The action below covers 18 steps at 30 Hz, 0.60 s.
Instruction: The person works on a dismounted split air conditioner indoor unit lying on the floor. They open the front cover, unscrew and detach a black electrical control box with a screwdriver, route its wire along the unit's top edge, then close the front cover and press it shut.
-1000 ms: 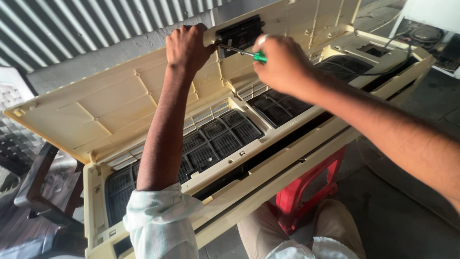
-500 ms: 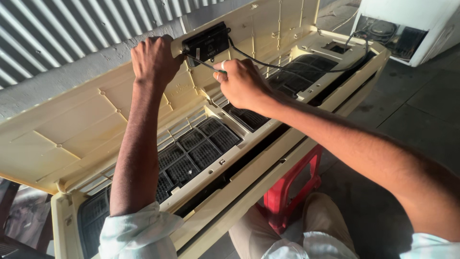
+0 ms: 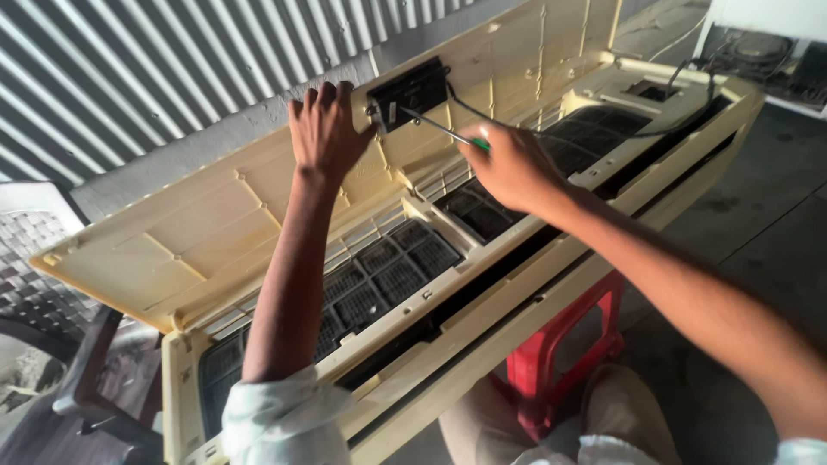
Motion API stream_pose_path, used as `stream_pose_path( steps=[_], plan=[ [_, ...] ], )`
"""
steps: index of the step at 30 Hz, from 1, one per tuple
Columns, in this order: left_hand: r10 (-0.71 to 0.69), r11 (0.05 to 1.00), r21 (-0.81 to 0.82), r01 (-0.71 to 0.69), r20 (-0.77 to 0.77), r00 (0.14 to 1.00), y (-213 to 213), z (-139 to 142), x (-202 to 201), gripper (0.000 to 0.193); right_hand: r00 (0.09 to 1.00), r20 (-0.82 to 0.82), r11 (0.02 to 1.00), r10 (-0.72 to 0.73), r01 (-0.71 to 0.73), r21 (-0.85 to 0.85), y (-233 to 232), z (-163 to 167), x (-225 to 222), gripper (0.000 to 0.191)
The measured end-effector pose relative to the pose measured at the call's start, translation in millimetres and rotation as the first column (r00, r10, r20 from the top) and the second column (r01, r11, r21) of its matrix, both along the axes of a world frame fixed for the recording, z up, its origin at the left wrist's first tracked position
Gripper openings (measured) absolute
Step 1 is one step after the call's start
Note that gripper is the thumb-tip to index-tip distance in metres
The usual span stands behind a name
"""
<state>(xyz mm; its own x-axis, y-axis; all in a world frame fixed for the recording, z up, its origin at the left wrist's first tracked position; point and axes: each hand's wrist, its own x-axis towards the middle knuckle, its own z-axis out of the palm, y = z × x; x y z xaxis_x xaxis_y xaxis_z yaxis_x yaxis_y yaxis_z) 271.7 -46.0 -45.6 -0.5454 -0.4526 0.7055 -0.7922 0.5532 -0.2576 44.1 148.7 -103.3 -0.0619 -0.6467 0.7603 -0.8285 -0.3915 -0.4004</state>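
Note:
A cream air conditioner indoor unit (image 3: 482,344) lies across a red plastic stool (image 3: 560,353), its front cover (image 3: 215,232) swung up. My left hand (image 3: 327,129) presses flat against the inside of the raised cover, beside a small black module (image 3: 412,90) mounted there. My right hand (image 3: 512,168) grips a green-handled screwdriver (image 3: 435,127), its metal shaft pointing at the lower left corner of the black module. A black cable (image 3: 603,129) runs from the module to the unit's right end. Dark mesh filters (image 3: 388,275) show under the cover.
A corrugated metal wall (image 3: 172,77) stands behind the unit. A dark chair (image 3: 86,387) sits at the lower left. Another white appliance (image 3: 767,52) is at the top right on a grey concrete floor (image 3: 758,232). My knees are beneath the unit.
My view has shifted, so the unit and hands sit differently in frame. My right hand has drawn back from the black module, and the screwdriver shaft now shows clearly. The left hand stays on the cover.

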Motion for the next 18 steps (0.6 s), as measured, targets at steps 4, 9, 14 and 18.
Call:
stream_pose_path(
  steps=[4, 9, 14, 18],
  plan=[
    [0.033, 0.99, -0.138, -0.027, 0.043, 0.999, 5.7, -11.8, -24.1, 0.123, 0.983, -0.066, 0.976, -0.169, 0.176, 0.125, 21.5, -23.0, -21.4, 0.025],
    [0.088, 0.988, -0.139, -0.07, 0.13, 0.988, -8.9, -25.3, -66.0, 0.134, 0.974, -0.16, 0.983, -0.16, 0.172, 0.065, 11.2, -29.7, -23.9, 0.028],
    [0.102, 0.991, -0.103, -0.088, 0.135, 0.986, -18.0, -32.5, -77.4, 0.132, 0.978, -0.158, 0.984, -0.136, 0.152, 0.092, -2.2, -32.5, -24.4, 0.028],
    [0.007, 0.984, -0.179, 0.004, 0.063, 0.998, -17.2, -34.4, -71.6, 0.126, 0.981, -0.154, 0.991, -0.119, 0.127, 0.042, -9.8, -36.9, -26.7, 0.028]
  ],
)
